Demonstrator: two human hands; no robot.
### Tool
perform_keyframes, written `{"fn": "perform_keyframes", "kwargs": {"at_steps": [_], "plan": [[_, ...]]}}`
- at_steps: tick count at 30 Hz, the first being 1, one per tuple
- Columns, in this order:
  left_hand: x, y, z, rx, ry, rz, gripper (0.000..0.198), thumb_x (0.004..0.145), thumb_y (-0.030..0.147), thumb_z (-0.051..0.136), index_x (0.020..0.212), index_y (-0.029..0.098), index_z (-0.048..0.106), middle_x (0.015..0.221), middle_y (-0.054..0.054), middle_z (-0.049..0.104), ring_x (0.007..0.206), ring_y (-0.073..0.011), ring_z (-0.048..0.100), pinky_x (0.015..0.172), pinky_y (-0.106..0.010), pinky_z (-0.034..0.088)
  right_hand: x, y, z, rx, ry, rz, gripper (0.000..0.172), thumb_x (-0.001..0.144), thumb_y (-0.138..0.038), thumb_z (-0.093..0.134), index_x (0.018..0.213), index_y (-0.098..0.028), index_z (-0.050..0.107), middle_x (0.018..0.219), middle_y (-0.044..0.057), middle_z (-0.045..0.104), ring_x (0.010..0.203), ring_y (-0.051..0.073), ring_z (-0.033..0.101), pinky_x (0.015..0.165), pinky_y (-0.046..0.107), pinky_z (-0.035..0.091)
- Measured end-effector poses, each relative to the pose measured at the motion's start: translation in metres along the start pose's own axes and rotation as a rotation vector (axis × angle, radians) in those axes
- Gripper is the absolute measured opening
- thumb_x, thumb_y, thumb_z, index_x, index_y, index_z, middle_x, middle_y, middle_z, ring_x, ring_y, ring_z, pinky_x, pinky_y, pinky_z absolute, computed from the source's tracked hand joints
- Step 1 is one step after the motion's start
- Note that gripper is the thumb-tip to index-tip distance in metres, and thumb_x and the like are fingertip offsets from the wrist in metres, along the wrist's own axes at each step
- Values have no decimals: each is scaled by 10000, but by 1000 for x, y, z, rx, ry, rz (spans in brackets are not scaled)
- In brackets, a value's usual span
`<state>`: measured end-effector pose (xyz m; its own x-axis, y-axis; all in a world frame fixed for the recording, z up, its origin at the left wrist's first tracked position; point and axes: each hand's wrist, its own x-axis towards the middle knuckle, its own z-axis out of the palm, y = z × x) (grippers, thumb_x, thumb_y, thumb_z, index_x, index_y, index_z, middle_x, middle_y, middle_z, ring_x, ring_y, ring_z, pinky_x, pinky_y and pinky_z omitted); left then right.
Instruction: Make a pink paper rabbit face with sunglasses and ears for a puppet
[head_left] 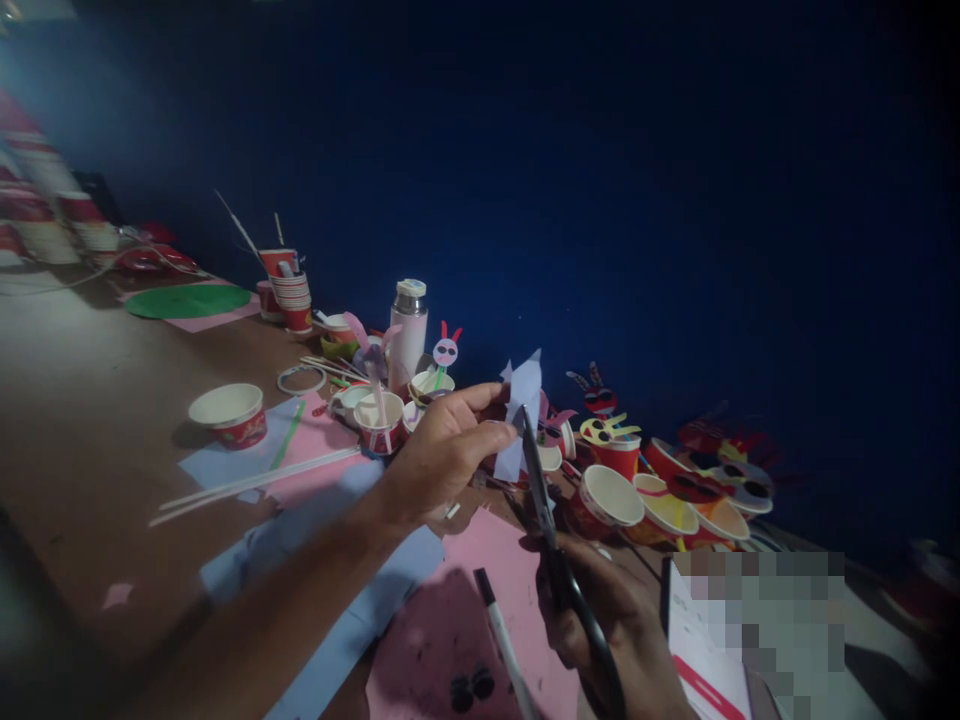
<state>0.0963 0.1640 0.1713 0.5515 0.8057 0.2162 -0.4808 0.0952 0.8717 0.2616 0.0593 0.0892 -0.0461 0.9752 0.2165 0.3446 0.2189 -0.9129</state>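
Observation:
Between the thumb and fingers of my left hand (450,450) is a small piece of pale blue paper (526,385), held upright above the table. My right hand (600,610) grips a pair of black-handled scissors (541,490), its fingers closed round the handles. The blades point up and away, and their tip meets the paper near my left thumb. I cannot tell how far the blades are parted. Below my hands lie a pink sheet (427,620) with dark marks and a white marker (504,640) with a black cap.
Blue sheets (337,620) lie under my left forearm. White sticks (255,487) and a paper bowl (227,412) are at left. A bottle (408,335) stands behind. Paper cups (611,495) with paper faces line the right. A green oval (187,300) lies far left, before a dark blue wall (525,180).

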Motion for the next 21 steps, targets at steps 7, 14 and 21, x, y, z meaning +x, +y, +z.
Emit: {"fn": "perform_keyframes", "kwargs": {"at_steps": [7, 14, 21], "plan": [[-2, 3, -1, 31, 6, -51, 226, 721, 124, 573, 936, 141, 639, 659, 20, 570, 534, -72, 535, 516, -177, 401, -1, -1, 0, -97, -27, -64, 405, 783, -478, 564, 1101, -229, 594, 698, 14, 552, 581, 147, 506, 500, 252, 429], [0, 2, 1, 57, 24, -33, 215, 708, 116, 561, 912, 133, 626, 658, 14, 586, 562, -99, 561, 532, -204, 422, 1, -3, 1, -93, -55, -107, 496, 785, -546, 521, 1158, -220, 542, 740, 35, 568, 623, 162, 517, 507, 261, 429], [-1, 3, 3, 71, 28, -37, 224, 677, 112, 570, 889, 128, 641, 686, -2, 620, 584, -104, 572, 546, -204, 421, -2, 0, -1, -56, -25, -42, 463, 771, -495, 573, 1148, -227, 575, 773, 46, 593, 642, 169, 540, 530, 270, 458]]}}
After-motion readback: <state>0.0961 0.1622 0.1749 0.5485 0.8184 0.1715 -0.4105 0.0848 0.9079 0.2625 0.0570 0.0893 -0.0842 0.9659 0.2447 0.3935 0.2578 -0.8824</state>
